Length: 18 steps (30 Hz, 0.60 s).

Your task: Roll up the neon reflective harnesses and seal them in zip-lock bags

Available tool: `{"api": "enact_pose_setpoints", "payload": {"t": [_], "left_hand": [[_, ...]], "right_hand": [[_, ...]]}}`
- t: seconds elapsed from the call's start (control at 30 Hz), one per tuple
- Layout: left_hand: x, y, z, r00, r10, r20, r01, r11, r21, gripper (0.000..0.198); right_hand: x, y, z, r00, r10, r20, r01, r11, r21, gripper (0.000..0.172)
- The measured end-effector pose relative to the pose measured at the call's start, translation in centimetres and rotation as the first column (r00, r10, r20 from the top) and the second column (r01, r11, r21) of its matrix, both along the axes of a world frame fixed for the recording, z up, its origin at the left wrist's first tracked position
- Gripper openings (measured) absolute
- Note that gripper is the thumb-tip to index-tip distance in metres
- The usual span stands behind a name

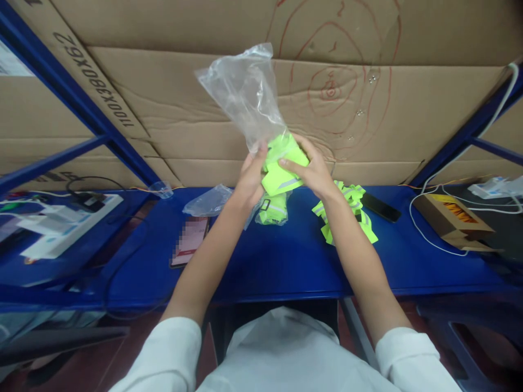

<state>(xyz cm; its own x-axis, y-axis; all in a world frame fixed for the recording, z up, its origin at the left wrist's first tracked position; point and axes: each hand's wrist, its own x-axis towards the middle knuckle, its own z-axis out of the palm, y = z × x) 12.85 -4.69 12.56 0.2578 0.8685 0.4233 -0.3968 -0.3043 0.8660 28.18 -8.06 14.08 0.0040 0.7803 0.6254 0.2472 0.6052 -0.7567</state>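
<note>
My left hand (250,177) pinches the mouth of a clear plastic bag (245,92) that stands up above the blue table (286,261). My right hand (312,169) grips a folded neon-yellow reflective strap bundle (281,163), pressed against the bag's opening between both hands. Below my hands lies a bagged yellow bundle (274,209). A loose yellow strap bundle (353,209) lies on the table under my right wrist.
A phone (190,239) lies left of my arms, an empty clear bag (206,201) behind it. A black flat device (381,207) and an open cardboard box (451,220) with white cables sit right. White boxes (61,226) are at left. Cardboard sheets (183,109) back the shelf.
</note>
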Motion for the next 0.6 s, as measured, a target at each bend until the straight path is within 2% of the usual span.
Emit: {"api": "enact_pose_setpoints", "payload": {"t": [0.07, 0.13, 0.23, 0.3, 0.4, 0.53, 0.6], "left_hand": [[0.4, -0.2, -0.4, 0.995, -0.014, 0.098, 0.020, 0.998, -0.059, 0.046], [0.8, -0.3, -0.9, 0.984, -0.028, 0.174, 0.046, 0.994, -0.103, 0.039], [1.4, -0.4, -1.4, 0.976, -0.059, 0.208, 0.085, 0.990, -0.117, 0.027], [1.8, -0.6, -1.4, 0.967, -0.069, 0.245, 0.100, 0.988, -0.116, 0.021], [1.9, -0.7, -1.1, 0.955, -0.052, 0.291, 0.102, 0.982, -0.162, 0.018], [0.7, 0.1, -0.3, 0.942, -0.068, 0.329, 0.133, 0.974, -0.181, 0.028], [0.0, 0.6, -0.1, 0.941, -0.070, 0.330, 0.134, 0.975, -0.176, 0.033]], "right_hand": [[-0.7, 0.5, -0.7, 0.997, -0.063, -0.053, 0.064, 0.998, 0.002, 0.075], [-1.4, 1.1, -1.4, 0.976, -0.202, -0.084, 0.201, 0.979, -0.020, 0.077], [-2.0, 1.5, -2.2, 0.910, -0.412, -0.045, 0.413, 0.911, 0.004, 0.070], [-2.4, 1.3, -2.5, 0.878, -0.477, -0.044, 0.479, 0.878, 0.024, 0.066], [-3.1, 0.6, -2.5, 0.875, -0.478, -0.074, 0.482, 0.875, 0.041, 0.061], [-4.5, -0.4, -2.5, 0.952, -0.304, 0.029, 0.296, 0.943, 0.149, 0.049], [-4.9, -0.6, -2.5, 0.960, -0.267, 0.086, 0.252, 0.956, 0.152, 0.046]]}}
